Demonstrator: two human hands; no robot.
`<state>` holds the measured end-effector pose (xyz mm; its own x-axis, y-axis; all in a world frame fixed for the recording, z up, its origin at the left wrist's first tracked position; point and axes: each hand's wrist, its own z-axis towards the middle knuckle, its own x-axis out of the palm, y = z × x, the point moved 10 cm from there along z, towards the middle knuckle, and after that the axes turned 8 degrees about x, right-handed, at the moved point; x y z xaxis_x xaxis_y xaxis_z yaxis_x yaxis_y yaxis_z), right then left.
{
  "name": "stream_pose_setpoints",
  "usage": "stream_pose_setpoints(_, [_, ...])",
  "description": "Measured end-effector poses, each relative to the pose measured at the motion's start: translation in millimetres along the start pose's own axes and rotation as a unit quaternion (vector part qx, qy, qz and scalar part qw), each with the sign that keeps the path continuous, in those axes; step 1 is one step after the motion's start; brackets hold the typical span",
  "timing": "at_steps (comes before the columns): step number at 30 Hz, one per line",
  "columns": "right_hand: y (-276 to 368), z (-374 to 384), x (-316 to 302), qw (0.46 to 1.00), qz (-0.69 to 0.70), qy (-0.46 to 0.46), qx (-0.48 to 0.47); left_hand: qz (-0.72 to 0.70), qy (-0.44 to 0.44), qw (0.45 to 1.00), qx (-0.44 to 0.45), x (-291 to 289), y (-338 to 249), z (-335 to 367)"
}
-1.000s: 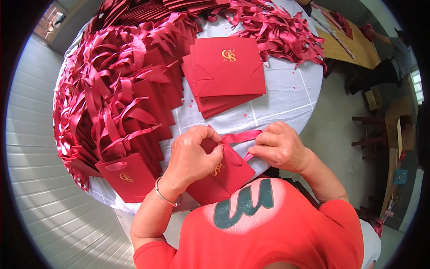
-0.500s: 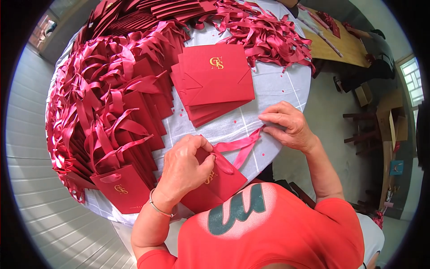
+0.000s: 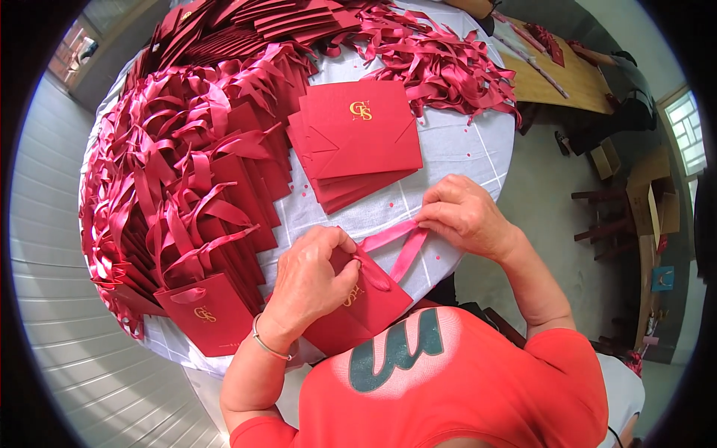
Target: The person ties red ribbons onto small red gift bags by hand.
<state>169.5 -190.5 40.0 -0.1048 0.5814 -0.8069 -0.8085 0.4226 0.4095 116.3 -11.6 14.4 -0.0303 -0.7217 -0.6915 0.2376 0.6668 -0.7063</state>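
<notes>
Flat at the table's near edge, close to my body, lies a red paper gift bag point(image 3: 382, 300) with a gold print. A pink satin ribbon point(image 3: 388, 236) loops out from its upper edge. My left hand point(image 3: 310, 275) is closed over the bag's upper left, thumb and forefinger pinched at the edge where the ribbon comes out; what exactly is between them is partly hidden. To the right, my right hand point(image 3: 464, 218) pinches the far bend of the ribbon, holding it stretched away from the bag.
Beyond my hands lies a stack of flat red bags point(image 3: 362, 138). Many ribboned bags point(image 3: 216, 299) crowd the left of the round table point(image 3: 485, 149). Loose ribbons point(image 3: 441, 63) are heaped at the far right. Another person point(image 3: 635, 93) is by a wooden table point(image 3: 567, 82).
My right hand has moved slightly left and toward the bag, with its fingers more closed on the ribbon. The left hand and the bag have barely moved.
</notes>
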Motion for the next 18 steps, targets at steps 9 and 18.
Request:
stream_pose_setpoints(9, [-21,7,6,0.999,-0.023,0.035,-0.006,-0.010,0.005,1.000,-0.009,3,0,0])
stream_pose_setpoints(18, [-47,-6,-5,0.997,0.044,0.030,0.054,-0.027,0.004,1.000,-0.010,1,3,0])
